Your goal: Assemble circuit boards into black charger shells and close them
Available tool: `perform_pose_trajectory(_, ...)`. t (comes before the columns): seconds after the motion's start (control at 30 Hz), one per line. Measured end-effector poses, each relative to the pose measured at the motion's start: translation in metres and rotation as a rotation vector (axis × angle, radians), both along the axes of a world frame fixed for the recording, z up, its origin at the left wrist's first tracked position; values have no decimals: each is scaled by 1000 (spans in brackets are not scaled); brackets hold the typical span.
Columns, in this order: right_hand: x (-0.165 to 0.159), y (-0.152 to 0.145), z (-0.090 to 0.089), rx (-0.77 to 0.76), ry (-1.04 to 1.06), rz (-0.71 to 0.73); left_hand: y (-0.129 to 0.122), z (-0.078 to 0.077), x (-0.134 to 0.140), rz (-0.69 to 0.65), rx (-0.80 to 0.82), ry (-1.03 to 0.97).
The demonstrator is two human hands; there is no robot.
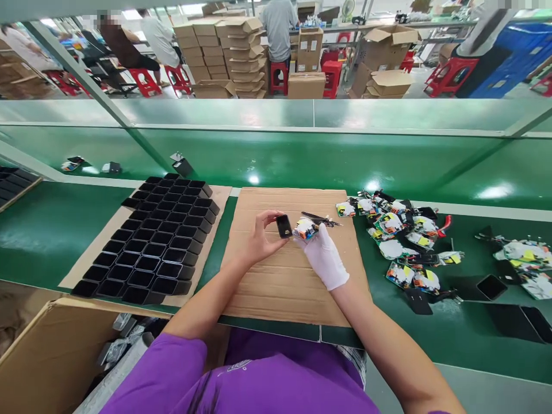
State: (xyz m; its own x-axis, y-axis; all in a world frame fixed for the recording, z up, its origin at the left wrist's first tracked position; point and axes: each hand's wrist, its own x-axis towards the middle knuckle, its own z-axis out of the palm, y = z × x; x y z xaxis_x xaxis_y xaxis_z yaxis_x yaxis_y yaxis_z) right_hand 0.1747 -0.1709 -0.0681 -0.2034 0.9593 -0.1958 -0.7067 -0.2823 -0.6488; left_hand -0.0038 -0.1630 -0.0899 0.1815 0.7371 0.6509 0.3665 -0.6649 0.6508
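Note:
My bare left hand (261, 237) grips a small black plastic case (284, 226), its open side turned partly toward me. Close to its right, my white-gloved right hand (324, 256) holds a circuit board (305, 227) with white, orange and blue parts. A small gap seems to lie between board and case. Both hands are above a cardboard sheet (259, 293). Just beyond the board, some thin black pieces (321, 219) lie on the cardboard; their kind is hard to make out.
Rows of black cases (149, 247) stand on cardboard at left. Several circuit boards (392, 224) are heaped on the green bench (357, 339) at right, with black panels (491, 286) nearby. A carton (64, 345) sits below left. People on red stools (278, 77) work beyond the bench.

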Motion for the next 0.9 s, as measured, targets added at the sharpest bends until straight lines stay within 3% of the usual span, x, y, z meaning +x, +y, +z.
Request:
perform_pose_trajectory(0.33,0,-10,10,8,-50,20,-14,11,12,7,117,-101)
perform_pose_trajectory(0.6,1,-12,11,-38,-119,35,-17,9,11,50,-108,-113)
perform_pose_trajectory(0.73,1,-12,12,-21,-100,33,-17,11,8,102,-97,-21)
perform_pose_trajectory(0.9,1,-12,14,-1,-127,14,-15,19,6,60,-105,82)
